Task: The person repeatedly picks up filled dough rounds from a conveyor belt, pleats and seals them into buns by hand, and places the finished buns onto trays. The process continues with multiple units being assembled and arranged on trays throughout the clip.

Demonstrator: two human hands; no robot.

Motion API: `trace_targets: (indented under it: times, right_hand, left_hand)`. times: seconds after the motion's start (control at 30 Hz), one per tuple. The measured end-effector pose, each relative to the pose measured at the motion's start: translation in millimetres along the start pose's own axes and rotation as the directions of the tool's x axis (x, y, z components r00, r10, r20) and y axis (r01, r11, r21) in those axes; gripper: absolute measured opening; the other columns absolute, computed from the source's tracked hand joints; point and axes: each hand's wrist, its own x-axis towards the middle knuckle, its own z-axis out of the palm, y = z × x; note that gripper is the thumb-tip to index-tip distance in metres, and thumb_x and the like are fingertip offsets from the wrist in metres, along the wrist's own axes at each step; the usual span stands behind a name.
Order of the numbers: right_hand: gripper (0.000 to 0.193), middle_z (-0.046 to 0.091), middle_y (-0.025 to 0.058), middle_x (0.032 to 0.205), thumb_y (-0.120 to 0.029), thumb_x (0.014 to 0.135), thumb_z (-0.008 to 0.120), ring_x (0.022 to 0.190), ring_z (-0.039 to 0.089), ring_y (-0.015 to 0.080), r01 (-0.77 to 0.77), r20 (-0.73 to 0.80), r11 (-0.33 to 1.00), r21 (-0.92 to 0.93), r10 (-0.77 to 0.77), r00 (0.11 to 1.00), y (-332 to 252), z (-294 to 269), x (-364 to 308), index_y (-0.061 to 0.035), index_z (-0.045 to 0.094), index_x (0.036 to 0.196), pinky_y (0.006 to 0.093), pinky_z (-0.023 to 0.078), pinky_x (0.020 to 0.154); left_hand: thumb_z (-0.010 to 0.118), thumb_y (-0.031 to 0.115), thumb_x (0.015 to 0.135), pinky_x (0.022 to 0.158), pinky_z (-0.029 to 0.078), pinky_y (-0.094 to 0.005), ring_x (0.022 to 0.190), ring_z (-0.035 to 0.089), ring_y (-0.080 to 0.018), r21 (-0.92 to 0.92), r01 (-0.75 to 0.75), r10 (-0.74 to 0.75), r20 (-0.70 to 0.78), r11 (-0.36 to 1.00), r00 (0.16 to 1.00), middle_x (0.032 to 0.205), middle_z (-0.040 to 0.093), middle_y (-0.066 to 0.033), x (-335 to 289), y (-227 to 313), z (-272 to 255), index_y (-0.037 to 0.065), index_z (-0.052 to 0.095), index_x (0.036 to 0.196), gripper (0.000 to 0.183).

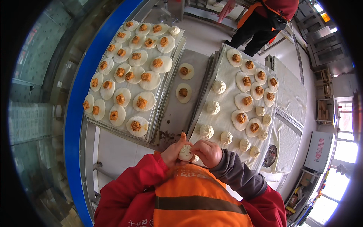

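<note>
Close to my orange apron, my left hand point(172, 151) cups a pleated bun point(185, 153), its thumb raised and smeared with filling. The fingertips of my right hand point(207, 152) pinch the dough at the bun's right edge; a little pale dough shows just beneath them. To the right, a cloth-covered tray point(228, 120) carries pleated buns point(206, 131) and flat dough rounds topped with orange-brown filling point(241, 117). The left tray point(159, 89) holds rows of similar filled rounds point(136, 126), with one closed bun point(174, 30) at its far right corner.
Between the trays, a metal surface point(176, 125) bears two filled rounds point(183, 93) and dark crumbs. A blue edge point(72, 109) curves along the left. Beyond the right tray stands a person in dark trousers point(247, 36). Shelves and a white box point(319, 151) line the right side.
</note>
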Motion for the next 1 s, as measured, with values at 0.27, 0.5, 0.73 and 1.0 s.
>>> trace_targets:
  times: [0.27,0.5,0.73,1.0]
  right_hand:
    - [0.015,0.061,0.0111,0.079,-0.004,0.084,0.068,0.071,0.065,0.0283,0.117,0.176,0.988,-0.102,-0.097,0.98,8.6,11.3,12.4,-0.0019,0.059,0.096,0.0356,0.052,0.063]
    - [0.024,0.069,0.0147,0.09,-0.024,0.085,0.068,0.085,0.067,0.0343,-0.627,0.41,0.777,-0.058,0.592,0.694,13.2,51.7,26.2,-0.006,0.063,0.1,0.0395,0.053,0.073]
    - [0.022,0.067,0.0141,0.087,-0.027,0.091,0.064,0.087,0.066,0.0329,-0.275,0.665,0.922,-0.272,0.387,0.638,22.1,101.9,60.8,-0.0059,0.063,0.096,0.04,0.052,0.074]
    - [0.032,0.069,0.0204,0.103,-0.028,0.086,0.065,0.1,0.065,0.0381,-0.353,0.52,0.646,-0.677,0.759,0.392,142.6,187.3,110.7,-0.0055,0.068,0.108,0.0445,0.051,0.086]
  left_hand:
    - [0.028,0.072,0.094,0.038,0.032,-0.0238,0.044,0.047,-0.0111,-0.018,-0.033,0.033,-0.025,0.999,0.999,0.067,0.056,-0.005,-3.8,-16.2,-18.9,0.008,0.054,0.094,0.07]
    - [0.03,0.055,0.103,0.044,0.044,-0.0247,0.054,0.056,-0.0118,0.108,-0.436,0.441,-0.4,0.893,0.804,0.075,0.059,-0.0052,-7.0,-47.7,-32.3,0.007,0.052,0.106,0.053]
    - [0.033,0.054,0.103,0.048,0.048,-0.0281,0.06,0.06,-0.0154,-0.178,-0.355,0.25,-0.438,0.918,0.864,0.08,0.06,-0.0053,-15.1,-79.3,-87.5,0.007,0.053,0.106,0.05]
    - [0.032,0.063,0.099,0.047,0.048,-0.0296,0.067,0.064,-0.0184,-0.34,-0.449,0.216,-0.545,0.827,0.81,0.084,0.061,-0.0086,-26.5,-96.6,-116.4,0.008,0.052,0.099,0.059]
